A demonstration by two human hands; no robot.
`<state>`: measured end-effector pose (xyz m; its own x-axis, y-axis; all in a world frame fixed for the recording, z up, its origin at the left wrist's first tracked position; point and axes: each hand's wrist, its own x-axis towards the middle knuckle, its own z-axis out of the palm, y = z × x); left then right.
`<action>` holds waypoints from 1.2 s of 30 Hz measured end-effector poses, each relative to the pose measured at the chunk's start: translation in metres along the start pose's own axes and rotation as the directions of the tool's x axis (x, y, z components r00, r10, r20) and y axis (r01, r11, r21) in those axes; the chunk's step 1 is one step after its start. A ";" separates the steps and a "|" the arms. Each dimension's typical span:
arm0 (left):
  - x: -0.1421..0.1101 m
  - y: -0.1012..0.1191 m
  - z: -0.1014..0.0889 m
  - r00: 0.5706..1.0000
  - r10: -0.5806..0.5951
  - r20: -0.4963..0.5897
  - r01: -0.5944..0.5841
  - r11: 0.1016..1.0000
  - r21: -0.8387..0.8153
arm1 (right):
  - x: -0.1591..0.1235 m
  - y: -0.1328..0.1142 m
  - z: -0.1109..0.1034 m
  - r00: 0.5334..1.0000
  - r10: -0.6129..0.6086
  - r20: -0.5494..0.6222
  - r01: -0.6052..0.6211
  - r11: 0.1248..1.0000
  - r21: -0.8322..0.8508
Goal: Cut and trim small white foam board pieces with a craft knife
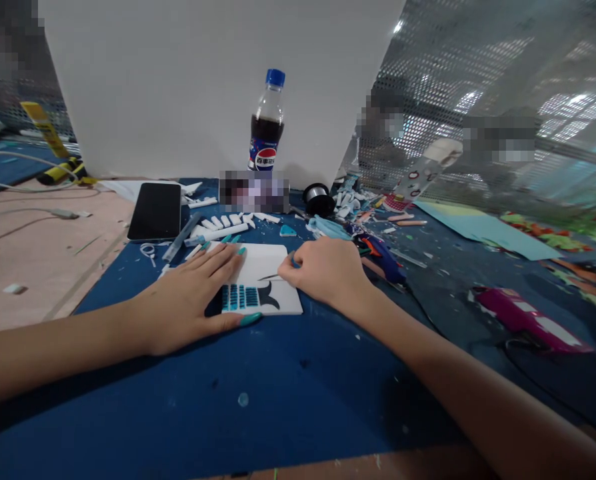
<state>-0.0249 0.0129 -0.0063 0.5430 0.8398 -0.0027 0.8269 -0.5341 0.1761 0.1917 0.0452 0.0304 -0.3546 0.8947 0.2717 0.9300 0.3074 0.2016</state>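
A white board or pad (263, 257) lies on the blue mat, bearing rows of small teal strips (241, 296) and a dark tail-shaped piece (269, 295). My left hand (193, 287) rests flat across its left side, fingers stretched out and thumb apart at the near edge. Over the right edge, my right hand (328, 270) is closed around a slim tool with a thin dark tip (269, 277), which points left above the tail shape. Most of that tool is hidden in my fist, so its exact kind does not show.
Behind the board stand a cola bottle (267, 127) and a wire spool (319, 199). A black phone (155, 211) and white offcuts (223, 223) lie to the left. On the right are a blue glue gun (385, 260), a magenta corded tool (533, 320) and light-blue sheets (483, 230).
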 end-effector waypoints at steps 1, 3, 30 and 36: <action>0.000 0.000 0.000 1.000 0.000 -0.001 0.000 1.000 0.004 | 0.000 0.000 0.000 1.000 -0.001 0.006 0.001 1.000 0.005; 0.000 -0.001 0.001 1.000 0.002 -0.002 -0.002 1.000 0.005 | 0.000 -0.001 -0.001 1.000 0.001 0.011 -0.001 1.000 0.010; 0.000 0.002 -0.002 1.000 0.025 0.001 -0.025 1.000 0.008 | -0.002 -0.006 -0.001 0.997 -0.009 0.074 0.008 1.000 0.007; -0.001 -0.001 0.000 0.999 0.031 -0.022 -0.031 1.000 0.004 | -0.001 -0.010 0.005 0.999 0.013 0.040 -0.013 1.000 0.002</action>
<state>-0.0263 0.0124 -0.0069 0.5652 0.8246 0.0245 0.8101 -0.5604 0.1724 0.1836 0.0431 0.0234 -0.3387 0.9108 0.2361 0.9346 0.2965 0.1965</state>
